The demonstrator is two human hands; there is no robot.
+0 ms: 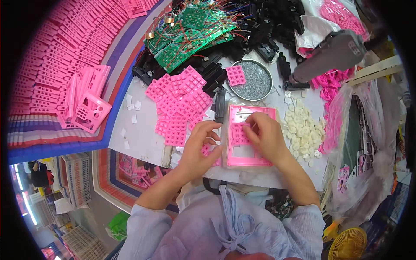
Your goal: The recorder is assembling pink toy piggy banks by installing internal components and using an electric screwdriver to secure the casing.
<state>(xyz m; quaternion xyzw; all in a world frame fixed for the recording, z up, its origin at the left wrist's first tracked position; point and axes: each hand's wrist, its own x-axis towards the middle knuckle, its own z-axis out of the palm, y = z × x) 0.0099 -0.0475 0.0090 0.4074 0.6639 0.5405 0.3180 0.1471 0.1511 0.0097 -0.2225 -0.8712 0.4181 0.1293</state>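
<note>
A pink plastic housing point(249, 161) lies in front of me on the white tabletop, with openings and a raised rim. Inside it sits a pink rubber keypad point(238, 135) with rows of buttons. My right hand point(268, 135) is over the housing, its bent fingers and thumb closed at the keypad's right edge. To the left of the housing hovers my left hand point(200, 146), fingers apart and curved, holding nothing. Just beyond it a pile of loose pink keypads point(177, 97) spreads over the table. Some pink pieces below my left hand are partly hidden.
A round tin of small screws point(253, 82) stands behind the housing, a keypad point(235, 76) on its rim. Cream discs point(301, 125) lie at right under a grey power screwdriver point(331, 56). Green circuit boards point(190, 39) and black parts point(273, 21) fill the back; pink housings point(56, 56) fill the left bin.
</note>
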